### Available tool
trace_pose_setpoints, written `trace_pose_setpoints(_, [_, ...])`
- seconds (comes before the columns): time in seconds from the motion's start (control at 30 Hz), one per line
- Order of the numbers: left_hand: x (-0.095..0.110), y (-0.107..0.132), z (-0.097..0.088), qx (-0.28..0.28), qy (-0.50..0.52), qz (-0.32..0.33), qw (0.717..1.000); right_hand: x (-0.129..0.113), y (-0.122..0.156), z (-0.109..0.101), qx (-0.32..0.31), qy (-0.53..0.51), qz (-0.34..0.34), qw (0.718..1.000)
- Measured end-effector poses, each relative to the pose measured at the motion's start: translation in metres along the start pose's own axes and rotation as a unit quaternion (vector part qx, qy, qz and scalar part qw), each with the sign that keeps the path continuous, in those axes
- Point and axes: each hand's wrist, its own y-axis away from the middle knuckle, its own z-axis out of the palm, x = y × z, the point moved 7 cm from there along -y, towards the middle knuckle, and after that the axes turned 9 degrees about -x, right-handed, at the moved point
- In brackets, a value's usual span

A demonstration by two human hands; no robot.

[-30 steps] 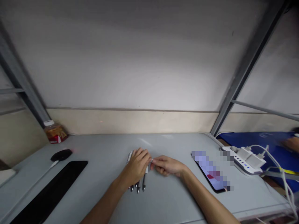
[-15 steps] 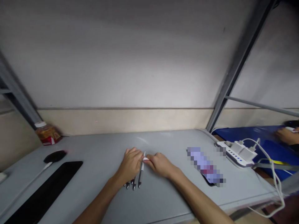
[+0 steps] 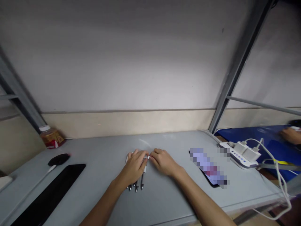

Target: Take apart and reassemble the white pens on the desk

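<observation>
In the head view, the left hand point(image 3: 134, 166) lies palm down near the middle of the lower half of the frame, over a bunch of pens point(image 3: 142, 181), its fingers bent and close together; it hides much of the bunch, so I cannot tell how firmly it grips or which pens it has hold of. The pens lie on the grey table point(image 3: 164, 201), their dark, pointed ends showing side by side just below the hand and white parts showing beside its fingers. The right hand point(image 3: 163, 161), just right of centre, is curled with its fingertips drawn together at a small white piece point(image 3: 148, 157), which sits between the two hands and touches the fingertips; what the piece is, I cannot make out. At the lower left, a long black flat object point(image 3: 50, 194) slants toward the bottom corner, with a round black pad point(image 3: 58, 159) and its white cable point(image 3: 28, 191) just beside it. Farther up on the left, a jar point(image 3: 52, 138) with a white lid stands by a grey metal post point(image 3: 23, 84). To the right of the hands lies a phone point(image 3: 208, 168) with a lit, pixelated screen; near it, a white power strip point(image 3: 238, 157) holds plugged-in adapters point(image 3: 251, 155). At the right edge, another person's hand point(image 3: 291, 135) is over a blue surface point(image 3: 249, 136).
</observation>
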Motion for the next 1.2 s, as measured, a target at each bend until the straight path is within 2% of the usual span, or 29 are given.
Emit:
trace_pose_setpoints(0.13, [0.003, 0.000, 0.001, -0.009, -0.005, 0.007, 1.000, 0.004, 0.002, -0.001, 0.008, -0.013, 0.009, 1.000])
trace_pose_setpoints(0.3, [0.002, -0.001, 0.004, -0.010, -0.020, 0.006, 1.000, 0.010, 0.003, 0.005, -0.006, -0.047, 0.053, 0.997])
trace_pose_setpoints(0.5, [-0.004, -0.004, 0.009, -0.005, -0.055, -0.012, 0.998, 0.001, -0.001, 0.005, 0.014, -0.022, 0.009, 1.000])
trace_pose_setpoints(0.73, [0.000, -0.001, 0.005, -0.007, -0.032, -0.008, 0.999, 0.008, 0.002, 0.007, 0.010, -0.048, 0.039, 0.998])
trace_pose_setpoints(0.83, [0.002, 0.000, 0.004, -0.004, -0.019, 0.005, 1.000, 0.005, 0.003, 0.005, 0.005, -0.036, 0.023, 0.999])
trace_pose_setpoints(0.93, [-0.002, -0.001, 0.008, -0.011, -0.030, 0.004, 0.999, 0.000, 0.003, 0.003, 0.002, -0.012, 0.006, 1.000])
trace_pose_setpoints(1.2, [-0.007, -0.003, 0.014, -0.013, -0.049, -0.003, 0.999, 0.001, 0.002, 0.002, 0.015, -0.016, 0.021, 1.000])
